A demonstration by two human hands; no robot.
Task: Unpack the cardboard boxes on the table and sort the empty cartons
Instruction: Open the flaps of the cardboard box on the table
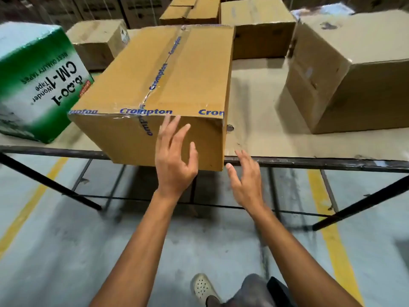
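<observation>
Tabletop point(261, 103): taped box point(168, 69) lengthwise fwd

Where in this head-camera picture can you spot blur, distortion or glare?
Head view: the table legs splay, wide-angle distortion; head view: the right hand and floor stripes smear; head view: the green-white box top washes out, the Crompton box tape glints.

Head-worn view, downward, close to box point(159, 69)
</observation>
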